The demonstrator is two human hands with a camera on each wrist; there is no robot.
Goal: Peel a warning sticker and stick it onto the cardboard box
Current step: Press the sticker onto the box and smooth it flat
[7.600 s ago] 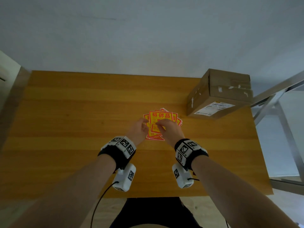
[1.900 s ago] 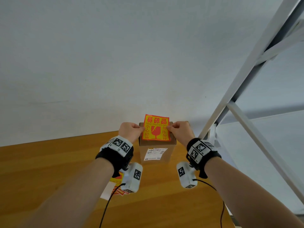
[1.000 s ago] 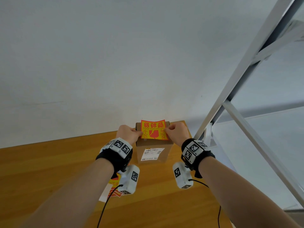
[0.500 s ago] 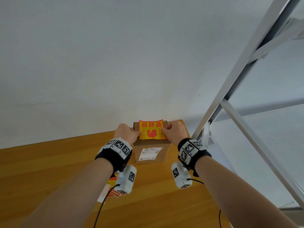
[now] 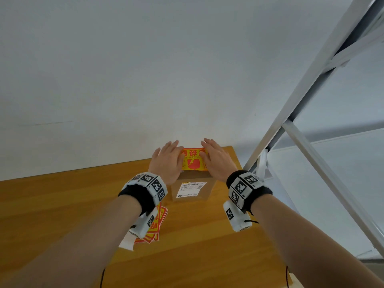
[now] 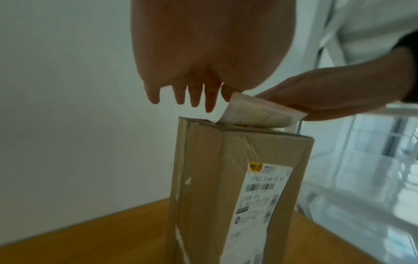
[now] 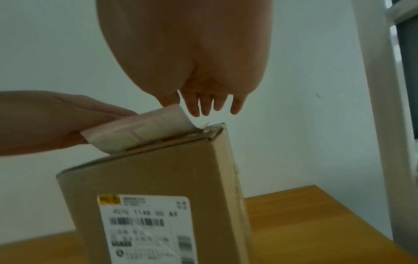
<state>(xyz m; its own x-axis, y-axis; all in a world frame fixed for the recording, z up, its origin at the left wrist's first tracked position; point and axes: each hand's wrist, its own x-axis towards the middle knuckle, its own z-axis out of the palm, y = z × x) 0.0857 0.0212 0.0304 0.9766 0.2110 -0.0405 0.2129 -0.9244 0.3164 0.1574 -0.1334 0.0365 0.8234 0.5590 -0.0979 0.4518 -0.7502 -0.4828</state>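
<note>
The brown cardboard box [image 5: 202, 191] stands at the table's far right corner, with a white shipping label facing me. A yellow and red warning sticker [image 5: 192, 161] lies on its top. My left hand [image 5: 168, 160] and right hand [image 5: 216, 161] lie flat on the sticker's left and right sides, fingers straight and spread. In the left wrist view the sticker's near edge [image 6: 255, 114] curls up off the box [image 6: 226, 160], showing its pale underside. The right wrist view shows the same lifted edge [image 7: 140, 128] above the box [image 7: 158, 178].
A stack of further warning stickers [image 5: 158, 222] and a white backing sheet [image 5: 126, 243] lie on the wooden table [image 5: 62, 204] under my left wrist. A white wall stands just behind the box. A slanted metal frame [image 5: 307, 96] rises to the right of the table.
Half a second ago both hands pinched the sticker by its side edges over the box. Now the fingers have straightened and lie flat on the sticker on the box top.
</note>
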